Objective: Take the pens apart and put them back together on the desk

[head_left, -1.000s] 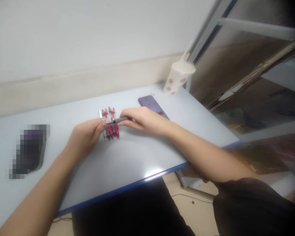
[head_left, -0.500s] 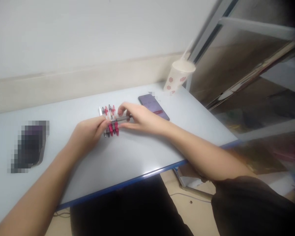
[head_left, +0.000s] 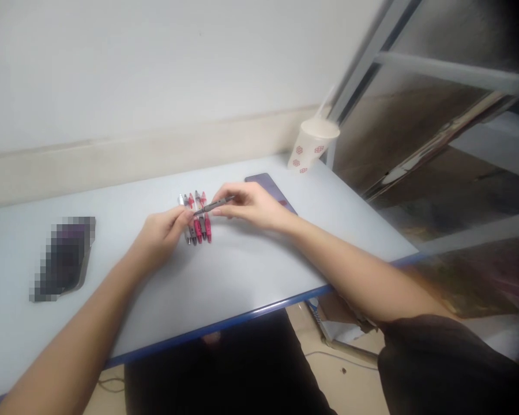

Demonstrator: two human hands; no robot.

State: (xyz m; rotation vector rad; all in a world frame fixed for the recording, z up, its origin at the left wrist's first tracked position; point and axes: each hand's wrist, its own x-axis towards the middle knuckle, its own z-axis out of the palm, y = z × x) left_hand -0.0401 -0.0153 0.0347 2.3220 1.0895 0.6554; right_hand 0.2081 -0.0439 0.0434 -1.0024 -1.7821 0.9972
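A dark grey pen (head_left: 211, 206) is held above the table, slanting up to the right. My left hand (head_left: 166, 230) pinches its left end between thumb and fingers. At the pen's other half, my right hand (head_left: 251, 204) has thumb and forefinger closed round it, the pen's right end reaching past the fingers. Beneath both hands, several click pens (head_left: 199, 231) lie side by side on the table, some red and others grey or silver. Their middles are partly hidden by my left fingers and the held pen.
The light table (head_left: 225, 276) has a blue front edge. Behind my right hand lies a phone (head_left: 270, 187). A paper cup with a straw (head_left: 313, 144) stands at the back right corner, near a metal-framed rack (head_left: 432, 69). A blurred-out dark object (head_left: 64, 259) lies at the left.
The held pen now tilts more, its right end raised. My right thumb and forefinger have closed in on it. The whole view has shifted slightly.
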